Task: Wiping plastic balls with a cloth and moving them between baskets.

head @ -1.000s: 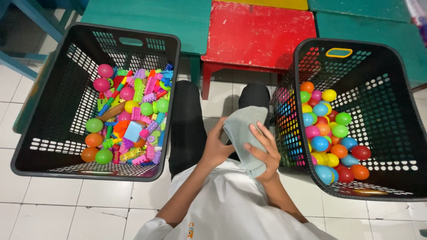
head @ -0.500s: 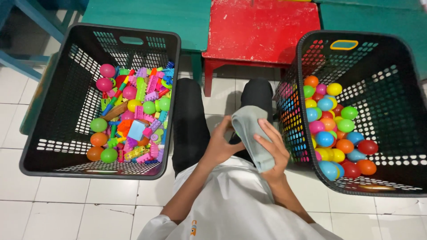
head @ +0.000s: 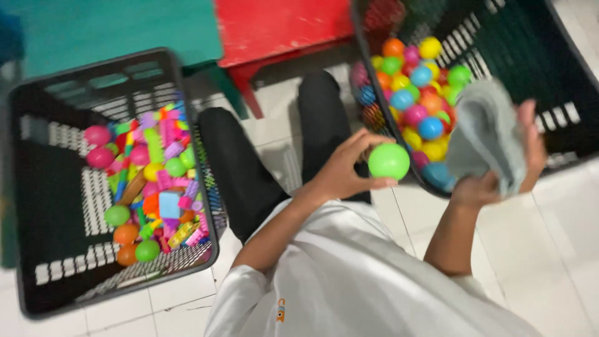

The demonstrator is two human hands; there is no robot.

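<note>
Here, seen from the head camera, the person's left hand (head: 343, 168) at frame centre has its fingers curled around a bright green ball (head: 389, 161). The right hand (head: 499, 168), at right, grips a folded grey cloth (head: 483, 134) just beside the ball. Behind both, at upper right, a black basket (head: 549, 75) holds many coloured balls (head: 415, 93). Another black basket (head: 43, 187) at left holds mixed plastic toys (head: 159, 181). Red stool (head: 281, 28) at top.
</note>
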